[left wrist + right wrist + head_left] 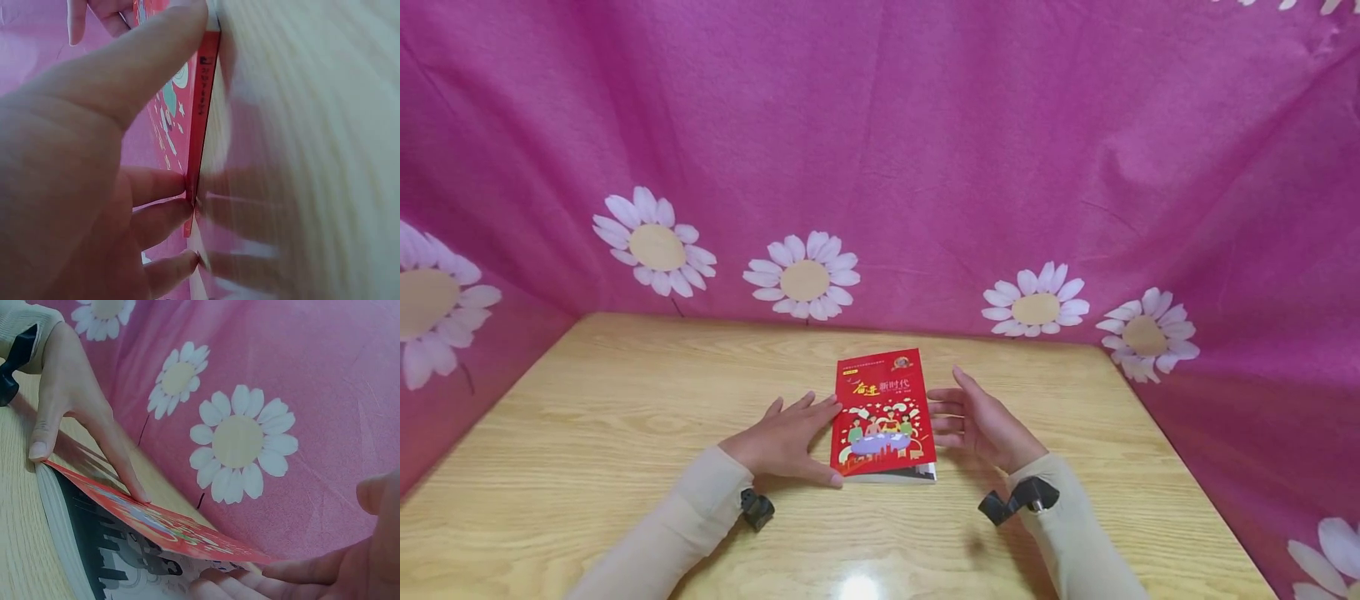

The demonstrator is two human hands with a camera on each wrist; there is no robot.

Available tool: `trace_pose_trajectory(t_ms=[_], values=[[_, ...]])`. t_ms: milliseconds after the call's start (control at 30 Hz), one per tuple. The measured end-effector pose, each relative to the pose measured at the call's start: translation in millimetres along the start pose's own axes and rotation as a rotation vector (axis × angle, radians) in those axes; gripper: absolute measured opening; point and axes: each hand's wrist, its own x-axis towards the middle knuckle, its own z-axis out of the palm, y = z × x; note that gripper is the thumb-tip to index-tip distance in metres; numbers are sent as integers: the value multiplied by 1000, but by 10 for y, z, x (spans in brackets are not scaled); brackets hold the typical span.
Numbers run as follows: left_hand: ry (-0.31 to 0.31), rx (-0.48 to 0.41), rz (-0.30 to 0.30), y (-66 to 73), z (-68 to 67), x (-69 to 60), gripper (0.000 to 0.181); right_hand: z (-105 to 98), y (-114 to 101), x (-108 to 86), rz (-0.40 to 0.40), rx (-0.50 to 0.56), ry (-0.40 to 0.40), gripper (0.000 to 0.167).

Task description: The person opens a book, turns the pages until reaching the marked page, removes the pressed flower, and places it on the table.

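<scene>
A red paperback book (880, 412) with a cartoon cover lies on the wooden table, its spine to the left. The front cover is slightly raised along the right side. Beneath it a black and grey printed page (144, 562) shows in the right wrist view. My left hand (790, 442) is spread at the spine, its thumb at the lower left corner and fingertips touching the left edge. At the raised edge is my right hand (985, 421), its fingers extended against the cover and its thumb held up, apart from the book.
The light wood table (647, 392) extends around the book. Behind it hangs a magenta cloth (880, 150) printed with white daisies, which also runs along both sides. Black straps (1018, 500) sit on the beige sleeves at each wrist.
</scene>
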Motion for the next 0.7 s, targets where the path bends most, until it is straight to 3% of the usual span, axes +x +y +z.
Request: trace_pose_trajectory(t_ms=[333,500,700], values=[[20,-1,22,57,9,-7,110,-16,6,5,-49,-3,-7,80],[5,-21,11,91,7,7,109,-2,-1,1,-106,8,-4,69],[-22,-53,9,8,-31,13,104,121,19,39,-206,-18,-33,49]])
